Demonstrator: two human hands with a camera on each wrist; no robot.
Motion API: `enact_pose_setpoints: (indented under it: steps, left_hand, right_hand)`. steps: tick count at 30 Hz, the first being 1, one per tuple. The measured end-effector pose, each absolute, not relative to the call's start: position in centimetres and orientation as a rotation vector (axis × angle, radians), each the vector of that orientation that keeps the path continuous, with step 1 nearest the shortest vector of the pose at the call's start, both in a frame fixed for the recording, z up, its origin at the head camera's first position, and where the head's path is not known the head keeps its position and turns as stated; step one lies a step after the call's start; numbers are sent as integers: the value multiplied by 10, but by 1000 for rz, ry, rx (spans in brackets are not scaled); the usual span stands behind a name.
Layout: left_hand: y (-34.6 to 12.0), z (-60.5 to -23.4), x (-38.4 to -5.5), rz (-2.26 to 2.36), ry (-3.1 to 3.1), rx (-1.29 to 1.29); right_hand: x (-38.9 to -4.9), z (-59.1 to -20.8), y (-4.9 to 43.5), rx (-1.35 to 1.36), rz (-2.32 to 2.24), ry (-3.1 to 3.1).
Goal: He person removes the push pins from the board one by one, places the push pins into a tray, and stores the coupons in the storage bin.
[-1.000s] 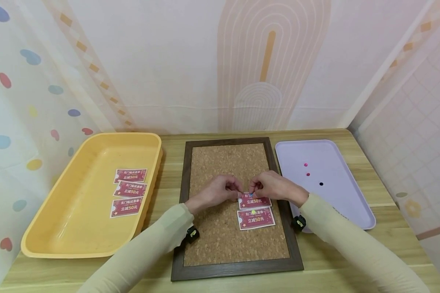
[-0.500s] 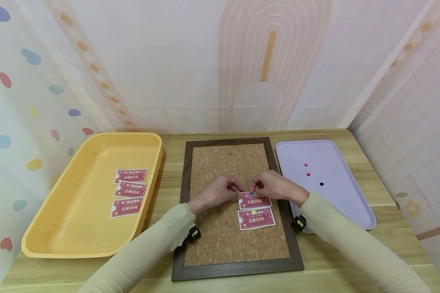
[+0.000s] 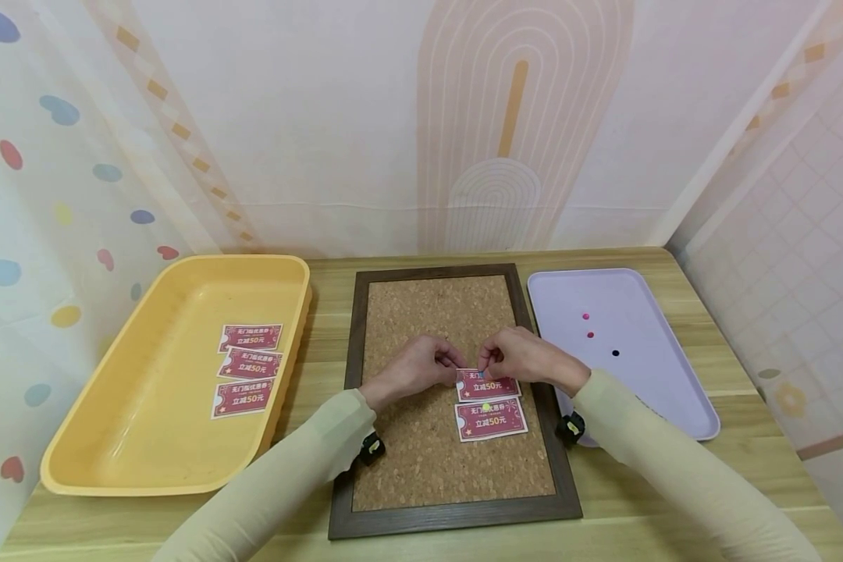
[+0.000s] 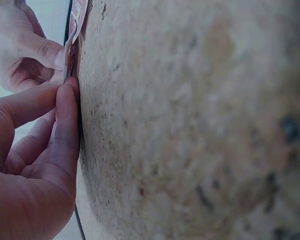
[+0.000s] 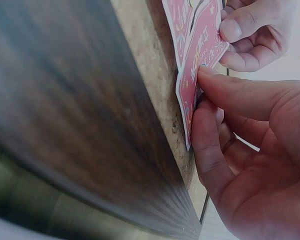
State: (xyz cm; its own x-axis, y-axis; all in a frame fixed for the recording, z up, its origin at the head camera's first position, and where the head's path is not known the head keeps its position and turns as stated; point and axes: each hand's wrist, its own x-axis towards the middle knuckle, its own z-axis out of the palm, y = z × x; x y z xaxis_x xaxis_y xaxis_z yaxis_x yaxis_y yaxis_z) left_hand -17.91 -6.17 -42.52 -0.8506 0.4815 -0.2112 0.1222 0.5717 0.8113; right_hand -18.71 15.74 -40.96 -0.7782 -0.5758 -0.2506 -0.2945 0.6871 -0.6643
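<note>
A framed cork board [image 3: 421, 453] lies in the middle of the table with two red coupons on it. The lower coupon [image 3: 492, 421] is held by a yellow-green pin [image 3: 486, 407]. Both hands meet at the top edge of the upper coupon [image 3: 490, 386]. My left hand [image 3: 460, 365] pinches its upper left corner [image 4: 66, 60] against the cork. My right hand [image 3: 481, 363] pinches the same coupon [image 5: 192, 75] between forefinger and thumb, its edge lifted off the board. A small bluish speck shows at that fingertip [image 5: 202, 67]. What it is cannot be told.
A yellow tray [image 3: 112, 453] on the left holds three more red coupons [image 3: 247, 367]. A lilac tray [image 3: 674, 390] on the right holds three small pins [image 3: 590, 334]. Walls close in behind and on both sides of the wooden table [image 3: 632, 531].
</note>
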Motion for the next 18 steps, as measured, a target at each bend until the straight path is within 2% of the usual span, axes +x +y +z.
enact_pose_setpoints:
  steps: [18]
  left_hand:
    - [-62,-426,-180,1204,2378,478]
  right_hand:
    - [-188,-413,161,-679,-877,2433]
